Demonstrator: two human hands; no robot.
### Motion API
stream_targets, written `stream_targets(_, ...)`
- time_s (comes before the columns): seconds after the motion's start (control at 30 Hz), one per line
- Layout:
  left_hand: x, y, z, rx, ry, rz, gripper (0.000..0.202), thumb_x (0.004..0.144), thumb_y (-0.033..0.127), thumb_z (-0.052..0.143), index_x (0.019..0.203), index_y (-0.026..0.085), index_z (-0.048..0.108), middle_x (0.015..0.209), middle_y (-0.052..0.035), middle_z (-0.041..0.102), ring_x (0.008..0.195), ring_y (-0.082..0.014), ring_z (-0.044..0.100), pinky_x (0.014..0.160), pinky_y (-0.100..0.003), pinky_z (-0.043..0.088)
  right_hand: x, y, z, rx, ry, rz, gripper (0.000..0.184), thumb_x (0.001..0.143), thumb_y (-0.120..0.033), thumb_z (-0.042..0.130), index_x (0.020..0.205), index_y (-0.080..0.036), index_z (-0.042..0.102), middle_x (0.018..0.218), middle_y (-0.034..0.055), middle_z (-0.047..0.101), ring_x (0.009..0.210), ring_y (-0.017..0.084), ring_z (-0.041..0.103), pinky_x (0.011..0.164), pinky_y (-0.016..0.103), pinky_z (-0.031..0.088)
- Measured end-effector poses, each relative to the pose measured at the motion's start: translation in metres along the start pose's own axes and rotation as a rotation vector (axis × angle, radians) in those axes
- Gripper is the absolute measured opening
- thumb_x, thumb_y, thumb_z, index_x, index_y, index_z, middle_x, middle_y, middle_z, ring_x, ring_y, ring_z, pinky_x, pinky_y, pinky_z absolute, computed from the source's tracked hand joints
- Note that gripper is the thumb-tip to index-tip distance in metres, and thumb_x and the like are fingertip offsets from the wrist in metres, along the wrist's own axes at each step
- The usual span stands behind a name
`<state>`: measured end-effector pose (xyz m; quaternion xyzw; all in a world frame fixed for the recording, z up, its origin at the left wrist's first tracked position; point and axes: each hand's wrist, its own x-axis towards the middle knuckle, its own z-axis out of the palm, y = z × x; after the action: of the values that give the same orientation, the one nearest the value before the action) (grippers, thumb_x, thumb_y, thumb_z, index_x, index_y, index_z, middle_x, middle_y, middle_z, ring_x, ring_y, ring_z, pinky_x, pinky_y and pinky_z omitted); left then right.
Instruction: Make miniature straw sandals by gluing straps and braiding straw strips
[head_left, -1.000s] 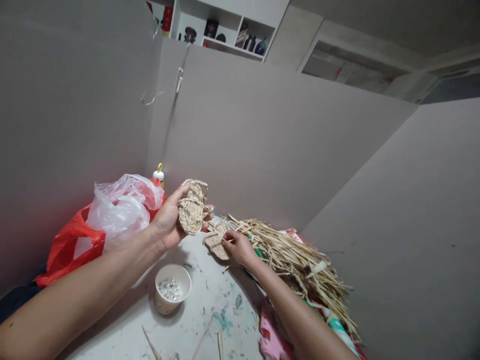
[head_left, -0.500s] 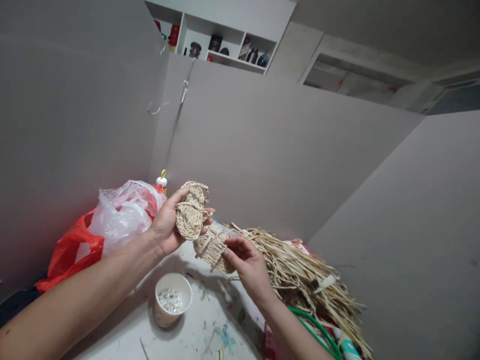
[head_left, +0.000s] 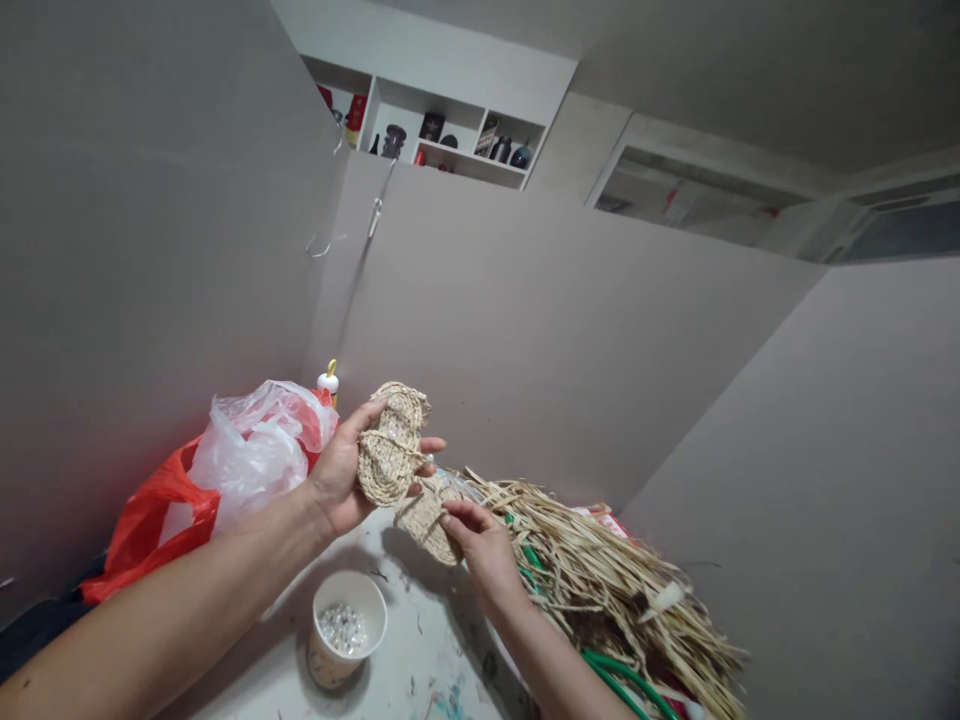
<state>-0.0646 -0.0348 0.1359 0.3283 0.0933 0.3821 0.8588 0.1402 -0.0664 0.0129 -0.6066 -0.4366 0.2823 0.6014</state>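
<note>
My left hand point(head_left: 346, 478) is wrapped around a woven straw gourd shape point(head_left: 390, 455), narrow at its waist, with a cord across it and what look like small clear beads on its surface. Just to the lower right, my right hand point(head_left: 484, 550) pinches the edge of a second woven straw piece point(head_left: 426, 522) between thumb and fingers. This piece hangs tilted above the table, its upper end close to my left fingertips and partly behind them. Below the hands stands a paper cup point(head_left: 351, 595) with clear and silvery beads point(head_left: 343, 630) inside.
Dry straw strands point(head_left: 600, 560) are heaped at the right, with green tubing point(head_left: 626, 680) beside them. Red and white plastic bags point(head_left: 251, 460) sit at the left near a white bottle point(head_left: 328, 382). Grey walls point(head_left: 510, 340) enclose the paint-stained white table point(head_left: 420, 640).
The second straw piece has turned in my right hand and shows a flatter face. My left hand keeps its hold on the gourd shape. The whole view has shifted slightly upward.
</note>
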Motion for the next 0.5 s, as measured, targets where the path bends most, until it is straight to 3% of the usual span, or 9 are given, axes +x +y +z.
stream_targets(0.13, -0.003, -0.001, 0.001, -0.034, -0.074, -0.032, 0.056, 0.083, 0.047, 0.051, 0.122, 0.007, 0.051, 0.096, -0.0198, 0.069, 0.061, -0.0208, 0.066, 0.054, -0.031, 0.050, 0.010, 0.008, 0.000, -0.152, -0.071, 0.001, 0.013, 0.051, -0.022, 0.066, 0.063, -0.017, 0.067, 0.053, 0.0007, 0.064, 0.050, 0.018, 0.057, 0.051, 0.029, 0.045)
stream_targets(0.23, -0.004, -0.002, 0.001, -0.053, -0.120, -0.031, 0.057, 0.082, 0.047, 0.052, 0.122, 0.007, 0.051, 0.095, -0.0195, 0.069, 0.063, -0.0210, 0.066, 0.054, -0.030, 0.050, 0.015, -0.009, -0.011, -0.245, -0.056, -0.080, 0.016, 0.052, -0.021, 0.068, 0.068, -0.019, 0.071, 0.074, 0.0063, 0.072, 0.078, 0.026, 0.065, 0.072, 0.037, 0.049)
stream_targets(0.3, -0.004, -0.003, 0.001, -0.041, -0.148, -0.024, 0.057, 0.083, 0.049, 0.051, 0.123, 0.008, 0.051, 0.094, -0.0189, 0.070, 0.064, -0.0213, 0.067, 0.055, -0.030, 0.050, 0.010, -0.036, -0.017, -0.265, -0.016, -0.182, 0.021, 0.064, -0.028, 0.066, 0.081, -0.018, 0.072, 0.091, 0.0093, 0.072, 0.092, 0.027, 0.063, 0.081, 0.039, 0.047)
stream_targets(0.37, -0.005, -0.005, 0.001, -0.004, -0.162, -0.017, 0.057, 0.084, 0.052, 0.050, 0.122, 0.009, 0.053, 0.092, -0.0182, 0.070, 0.064, -0.0210, 0.067, 0.054, -0.029, 0.050, -0.005, -0.071, -0.021, -0.246, 0.077, -0.385, 0.024, 0.077, -0.034, 0.060, 0.091, -0.017, 0.070, 0.093, 0.0106, 0.071, 0.090, 0.025, 0.063, 0.082, 0.039, 0.047)
stream_targets(0.43, -0.006, -0.007, 0.002, 0.052, -0.153, -0.008, 0.055, 0.084, 0.053, 0.049, 0.119, 0.010, 0.055, 0.091, -0.0175, 0.071, 0.063, -0.0197, 0.066, 0.053, -0.027, 0.049, -0.028, -0.108, -0.021, -0.192, 0.157, -0.594, 0.016, 0.081, -0.029, 0.061, 0.092, -0.019, 0.068, 0.093, 0.0088, 0.070, 0.089, 0.023, 0.063, 0.081, 0.037, 0.047)
stream_targets(0.5, -0.009, -0.009, 0.004, 0.110, -0.128, -0.004, 0.052, 0.084, 0.053, 0.051, 0.115, 0.011, 0.058, 0.090, -0.0163, 0.071, 0.064, -0.0187, 0.065, 0.052, -0.026, 0.048, -0.055, -0.141, -0.016, -0.160, 0.138, -0.852, 0.017, 0.082, -0.018, 0.061, 0.097, -0.022, 0.066, 0.096, 0.0066, 0.068, 0.090, 0.020, 0.062, 0.082, 0.036, 0.047)
